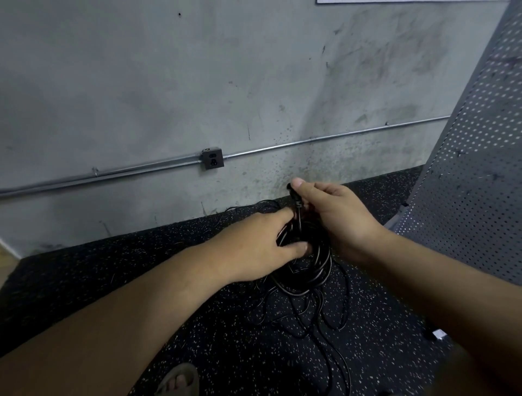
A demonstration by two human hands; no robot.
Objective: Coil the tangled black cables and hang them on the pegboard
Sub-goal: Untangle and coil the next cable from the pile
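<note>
As two hands [254,243] [339,214] grip, one cable coil [317,270]

**What you are not seeing**

Your left hand [254,248] is covering one side of the coil [313,271], and its fingertips are disappearing behind the strands. Your right hand [336,214] is hiding most of the plug [297,204], so its type is not showing. The loose cables [343,363] are blending into the dark mat [226,325] and running off its near edge, uncountable. Your right forearm [423,282] is half hiding a pale object [439,335], too small to identify. The frame is cutting off the pegboard [474,169], a white panel [409,1] and your foot [178,378].
</note>
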